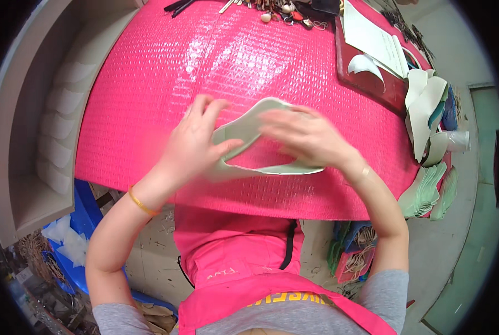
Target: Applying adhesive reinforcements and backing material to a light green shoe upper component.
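A pale green, curved sheet piece like a shoe upper (254,120) is held over the near middle of the pink-covered table, bent into an open loop. My left hand (191,142) grips its left end, thumb on the inner side, index and middle fingers raised beyond it. Against the loop's right side lies my right hand (308,134), its fingers stretched across the inner face and smeared by motion. Whether they pinch the edge cannot be told. Pink table cover shows through the gap in the loop.
A grey shelf unit (29,128) at the left holds several pale curved pieces. Stacked pale green pieces (423,192) and white ones (423,106) line the right edge. A dark red board (367,84) carries papers. Small tools and trinkets (286,10) lie along the far edge.
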Motion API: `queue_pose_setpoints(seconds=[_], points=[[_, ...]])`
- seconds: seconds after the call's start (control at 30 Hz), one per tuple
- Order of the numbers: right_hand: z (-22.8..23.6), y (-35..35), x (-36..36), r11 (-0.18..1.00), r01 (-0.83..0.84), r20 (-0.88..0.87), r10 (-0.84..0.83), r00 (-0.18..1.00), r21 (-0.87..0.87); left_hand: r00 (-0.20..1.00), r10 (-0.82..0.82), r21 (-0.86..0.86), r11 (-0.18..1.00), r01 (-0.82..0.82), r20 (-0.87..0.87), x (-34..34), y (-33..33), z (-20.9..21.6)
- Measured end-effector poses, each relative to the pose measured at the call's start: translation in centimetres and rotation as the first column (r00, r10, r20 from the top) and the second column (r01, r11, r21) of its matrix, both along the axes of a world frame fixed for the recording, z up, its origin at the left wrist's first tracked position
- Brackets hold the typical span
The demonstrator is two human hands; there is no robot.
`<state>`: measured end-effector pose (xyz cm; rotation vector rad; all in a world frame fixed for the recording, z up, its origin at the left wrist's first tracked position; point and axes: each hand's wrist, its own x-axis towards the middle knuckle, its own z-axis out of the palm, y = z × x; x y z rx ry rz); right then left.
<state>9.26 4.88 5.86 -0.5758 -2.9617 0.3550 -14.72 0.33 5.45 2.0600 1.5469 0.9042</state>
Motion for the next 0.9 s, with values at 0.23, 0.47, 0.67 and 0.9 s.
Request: queue_pose_setpoints(seconds=[0.23,0.47,0.67,0.9], points=[[-4.0,0.8,-0.4,0.969,0.228,-0.012,-0.231,0.973,-0.097,0.974,-0.227,-0.770,0.623,0.134,-0.014,-2.5,4.2,-1.5],[-2.8,1.3,4.0,0.867,0.462,0.251,-0.412,0.876,-0.188,0.910,-0.413,0.155,0.897,0.413,-0.032,6.3,0.1,2.4],[5.7,-2.7,5.2,0.579,0.496,-0.593,-0.791,0.150,-0.647,0.955,-0.224,-0.099,0.964,0.246,0.194,9.2,0.9,5.1],[3.0,-4.1,-4.5,0.530,0.584,-0.220,-0.826,0.519,-0.615,0.130,0.438,-0.457,0.840,0.293,0.890,3.6,1.0,1.3]])
